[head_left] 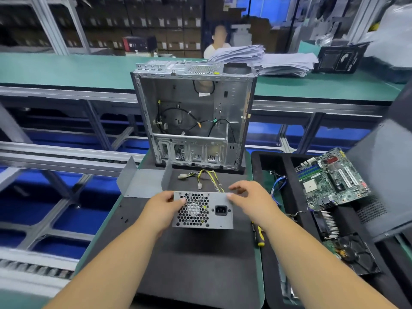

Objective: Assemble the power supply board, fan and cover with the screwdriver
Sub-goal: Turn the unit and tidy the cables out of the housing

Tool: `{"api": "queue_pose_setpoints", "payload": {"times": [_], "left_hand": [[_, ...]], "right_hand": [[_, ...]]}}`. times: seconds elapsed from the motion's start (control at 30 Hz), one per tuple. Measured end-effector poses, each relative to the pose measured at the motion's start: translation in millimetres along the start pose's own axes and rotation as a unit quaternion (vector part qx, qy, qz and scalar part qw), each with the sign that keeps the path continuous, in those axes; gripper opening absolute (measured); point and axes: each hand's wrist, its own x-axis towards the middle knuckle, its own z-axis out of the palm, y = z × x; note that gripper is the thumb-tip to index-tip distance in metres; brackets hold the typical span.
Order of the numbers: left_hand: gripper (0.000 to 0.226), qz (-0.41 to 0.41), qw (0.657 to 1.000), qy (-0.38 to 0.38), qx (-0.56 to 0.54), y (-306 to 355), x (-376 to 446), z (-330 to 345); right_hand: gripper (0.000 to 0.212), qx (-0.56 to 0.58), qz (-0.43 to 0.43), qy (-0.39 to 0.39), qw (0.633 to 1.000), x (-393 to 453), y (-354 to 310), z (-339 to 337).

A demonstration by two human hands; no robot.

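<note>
The power supply (202, 210) sits low over the dark mat (196, 264) on the tabletop (93, 239), held between both hands with its fan grille and mains socket turned toward the person; its cable bundle (204, 178) trails away from its far side toward the case. The left hand (161, 207) grips the left end, thumb curled onto the grille and the fingers hidden behind the housing; the right hand (247, 198) holds the upper right corner with thumb against the edge and the fingers spread loosely over the top, so its hold looks lighter than the left's. The open case (192, 114) stands upright straight ahead of the unit, beyond the cables, its open side facing the person; the coming move therefore seems to run directly forward and up, away from the body, with the cables going in first. The unit's long axis lies left to right, across that line of travel. The screwdriver (258, 236) lies on the mat just under the right forearm, nearer the right hand; the motherboard (332, 177) and a fan (354, 253) rest in the tray (267, 241) to the right.
</note>
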Motion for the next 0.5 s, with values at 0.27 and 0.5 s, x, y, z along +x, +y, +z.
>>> {"api": "queue_pose_setpoints", "payload": {"times": [0.27, 0.5], "left_hand": [[0.021, 0.025, 0.997, 0.028, 0.073, -11.7, -27.7, 1.5], [0.034, 0.079, 0.987, 0.01, 0.143, -36.6, -36.0, -9.3]], "right_hand": [[0.006, -0.012, -0.002, -0.055, 0.998, -16.8, 3.4, 2.3], [0.018, -0.101, -0.051, -0.019, 0.993, -42.1, 9.9, 6.8]]}}
